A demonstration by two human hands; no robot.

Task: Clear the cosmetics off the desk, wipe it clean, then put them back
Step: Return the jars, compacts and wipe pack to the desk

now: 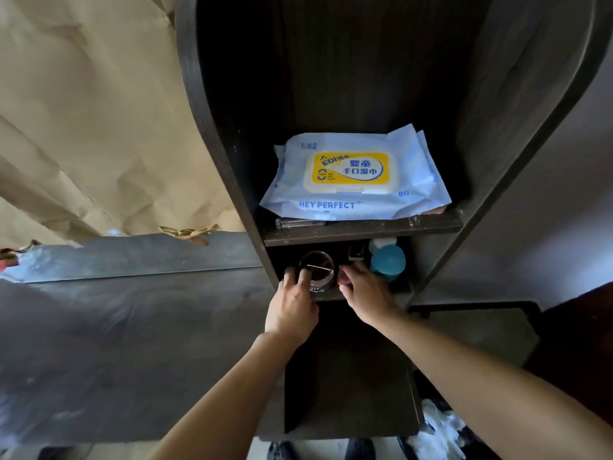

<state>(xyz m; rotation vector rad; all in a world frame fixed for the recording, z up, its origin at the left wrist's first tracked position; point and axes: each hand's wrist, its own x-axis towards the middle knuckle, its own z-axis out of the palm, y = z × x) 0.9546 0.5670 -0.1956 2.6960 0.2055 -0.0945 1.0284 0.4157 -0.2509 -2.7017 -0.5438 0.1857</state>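
1. Head view, lower shelf (403,290): left hand (292,307) gripping a glass (320,272), fingers curled over its rim and near side; thin stick (320,267) lying across the mouth.
2. Right hand (363,293) just at 3 o'clock of the glass, fingers curled; cannot tell whether holding anything.
3. Cosmetics: glass and blue-lidded jar (388,262), jar at 3 o'clock of the glass, both on the lower shelf; streaked table (132,327) off at 9 o'clock.
4. Likely risks: catching the glass rim on the upper shelf (365,229) when drawing it out, given the tight gap; shedding the loose stick if tilted; knocking the jar with the crowded right hand.
5. Readable on the wipes (355,174) at 12 o'clock: "HEY PERFECT", "80", "EOI", and 婴童手口湿巾 on the yellow lid.
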